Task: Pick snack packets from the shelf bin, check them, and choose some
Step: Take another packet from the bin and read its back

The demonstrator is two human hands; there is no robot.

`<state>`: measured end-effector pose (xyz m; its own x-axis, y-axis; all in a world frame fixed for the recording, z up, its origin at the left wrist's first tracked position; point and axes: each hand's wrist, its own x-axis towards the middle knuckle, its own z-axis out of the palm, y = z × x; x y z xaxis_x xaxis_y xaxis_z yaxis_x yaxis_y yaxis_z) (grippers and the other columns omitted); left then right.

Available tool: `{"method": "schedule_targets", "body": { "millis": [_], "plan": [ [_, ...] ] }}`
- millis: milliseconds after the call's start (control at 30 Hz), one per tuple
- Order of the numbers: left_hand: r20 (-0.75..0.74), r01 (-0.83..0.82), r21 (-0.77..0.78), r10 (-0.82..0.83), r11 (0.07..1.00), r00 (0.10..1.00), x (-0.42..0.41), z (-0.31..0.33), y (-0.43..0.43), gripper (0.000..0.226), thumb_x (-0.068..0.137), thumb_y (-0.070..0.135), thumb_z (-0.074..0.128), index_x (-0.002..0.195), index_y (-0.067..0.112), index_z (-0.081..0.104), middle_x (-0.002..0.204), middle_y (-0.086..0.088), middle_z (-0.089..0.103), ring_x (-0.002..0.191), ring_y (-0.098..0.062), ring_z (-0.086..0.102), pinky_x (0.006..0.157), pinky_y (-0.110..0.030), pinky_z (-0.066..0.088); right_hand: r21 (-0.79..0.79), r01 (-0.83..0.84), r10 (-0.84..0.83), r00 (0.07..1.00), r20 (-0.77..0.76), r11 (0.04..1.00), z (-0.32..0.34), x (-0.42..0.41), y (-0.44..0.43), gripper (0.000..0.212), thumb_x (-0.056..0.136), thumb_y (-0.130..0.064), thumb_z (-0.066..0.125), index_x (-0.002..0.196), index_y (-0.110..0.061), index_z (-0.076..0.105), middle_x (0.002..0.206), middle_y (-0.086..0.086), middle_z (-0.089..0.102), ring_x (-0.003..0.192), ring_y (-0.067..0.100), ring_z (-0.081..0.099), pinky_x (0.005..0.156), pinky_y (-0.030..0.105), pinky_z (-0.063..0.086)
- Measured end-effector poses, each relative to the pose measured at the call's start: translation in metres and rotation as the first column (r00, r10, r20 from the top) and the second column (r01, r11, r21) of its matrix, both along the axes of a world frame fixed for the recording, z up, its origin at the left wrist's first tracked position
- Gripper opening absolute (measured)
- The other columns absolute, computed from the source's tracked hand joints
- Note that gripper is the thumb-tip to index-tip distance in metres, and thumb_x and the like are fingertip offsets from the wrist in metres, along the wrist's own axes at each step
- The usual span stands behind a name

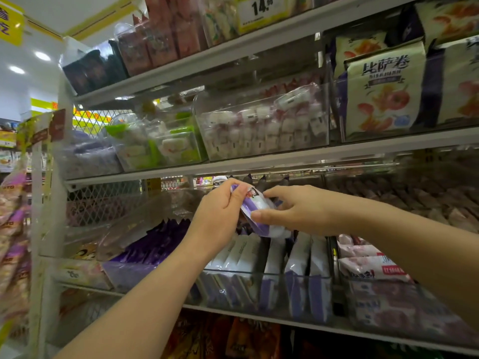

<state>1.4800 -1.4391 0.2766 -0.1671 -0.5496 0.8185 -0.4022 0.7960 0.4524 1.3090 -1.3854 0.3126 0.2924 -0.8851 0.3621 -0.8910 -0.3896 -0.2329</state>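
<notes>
A store's metal shelving fills the view, several tiers deep, under a white ceiling with round lights at the upper left. Clear plastic bins sit side by side on each shelf. Large pale snack bags stand on the right of the second tier, next to a bin of small white-and-pink sweets. A yellow price tag reads 14 at the top. The lower shelf bin holds purple-and-white packets standing on edge in rows.

The left side is blurred, the bags there unreadable. The bottom tier is dark and cut off by the frame. Print on the bin's packets is too small to read.

Both forearms reach in from below. The left hand pinches the upper end of one snack packet, its grip clamped there by thumb and curled fingers. The right hand clamps the packet's lower part, thumb on the near side and fingers on the far side. The packet is held in the air just above the bin, its long axis slanting from upper left down to lower right.
</notes>
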Motion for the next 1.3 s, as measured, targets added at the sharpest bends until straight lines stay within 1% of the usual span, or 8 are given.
{"method": "schedule_targets", "body": {
  "millis": [100,200,333,533,700,867,1067,1300],
  "plan": [
    [0.098,0.023,0.036,-0.027,0.999,0.995,0.004,0.000,-0.002,0.027,0.102,0.026,0.044,0.081,0.030,0.060,0.072,0.009,0.064,0.065,0.002,0.057,0.057,-0.009,0.041,0.042,0.032,-0.025,0.987,-0.157,0.999,-0.002,0.000,0.001,0.065,0.080,-0.077,0.037,0.094,-0.020,0.066,0.087,-0.001,0.065,0.075,0.012,0.059,0.069,0.029,0.048],
    [0.293,-0.034,0.039,0.022,0.999,0.956,-0.002,-0.011,-0.007,0.025,0.102,0.031,0.044,0.081,0.035,0.057,0.073,0.007,0.064,0.069,-0.002,0.058,0.061,-0.013,0.041,0.072,0.104,-0.073,0.933,-0.352,0.992,-0.010,-0.005,0.003,0.065,0.081,-0.077,0.038,0.060,-0.018,0.052,0.057,-0.003,0.047,0.050,0.012,0.041,0.051,0.028,0.033],
    [0.450,-0.098,0.009,0.084,0.995,0.889,-0.020,-0.026,-0.011,0.023,0.102,0.043,0.039,0.102,0.033,0.059,0.083,0.004,0.069,0.074,-0.015,0.063,0.070,-0.039,0.052,0.115,0.045,0.020,0.862,-0.507,0.992,-0.024,-0.016,0.004,0.053,0.084,-0.068,0.050,0.088,-0.018,0.069,0.078,-0.003,0.067,0.067,0.015,0.059,0.069,0.034,0.051],
    [0.561,-0.053,0.132,-0.030,0.990,0.827,-0.032,-0.024,-0.013,0.017,0.099,0.045,0.045,0.106,0.035,0.055,0.090,0.013,0.063,0.083,-0.007,0.060,0.078,-0.036,0.053,0.047,-0.028,0.052,0.745,-0.665,0.999,-0.034,-0.019,0.000,0.042,0.087,-0.059,0.054,0.120,-0.034,0.061,0.095,-0.015,0.062,0.087,0.008,0.055,0.092,0.034,0.042],
    [0.588,0.021,0.384,-0.262,0.923,0.766,-0.017,-0.015,-0.016,0.036,0.087,0.045,0.065,0.120,0.036,0.052,0.109,0.016,0.063,0.097,-0.001,0.061,0.087,-0.029,0.052,0.089,-0.076,0.114,0.789,-0.604,0.993,-0.037,-0.019,-0.003,0.031,0.090,-0.043,0.060,0.120,-0.034,0.062,0.113,-0.009,0.063,0.095,0.013,0.061,0.087,0.035,0.052],
    [0.629,-0.095,0.157,-0.026,0.983,0.777,-0.021,-0.020,-0.019,0.039,0.085,0.041,0.069,0.119,0.032,0.053,0.079,0.019,0.049,0.065,0.003,0.050,0.052,-0.010,0.035,0.134,-0.090,0.153,0.781,-0.606,0.987,-0.038,-0.012,-0.005,0.025,0.097,-0.035,0.052,0.117,-0.031,0.065,0.116,-0.005,0.062,0.098,0.015,0.061,0.087,0.032,0.051],
    [0.656,-0.100,0.065,0.033,0.993,0.754,-0.032,-0.020,-0.020,0.041,0.086,0.030,0.070,0.124,0.025,0.054,0.095,0.015,0.051,0.077,-0.001,0.048,0.067,-0.014,0.038,0.191,-0.022,0.138,0.774,-0.618,0.981,-0.030,-0.010,-0.012,0.039,0.096,-0.016,0.052,0.130,-0.034,0.057,0.124,-0.007,0.058,0.091,0.008,0.053,0.068,0.014,0.039],
    [0.692,-0.074,-0.079,0.108,0.994,0.714,-0.031,-0.037,-0.029,0.038,0.082,0.029,0.073,0.114,0.026,0.053,0.115,0.008,0.058,0.101,-0.013,0.058,0.079,-0.027,0.044,0.199,0.006,0.118,0.788,-0.604,0.980,-0.030,-0.013,-0.018,0.033,0.096,-0.017,0.055,0.129,-0.021,0.059,0.088,-0.018,0.055,0.063,-0.002,0.046,0.051,-0.006,0.032]
  ]
}}
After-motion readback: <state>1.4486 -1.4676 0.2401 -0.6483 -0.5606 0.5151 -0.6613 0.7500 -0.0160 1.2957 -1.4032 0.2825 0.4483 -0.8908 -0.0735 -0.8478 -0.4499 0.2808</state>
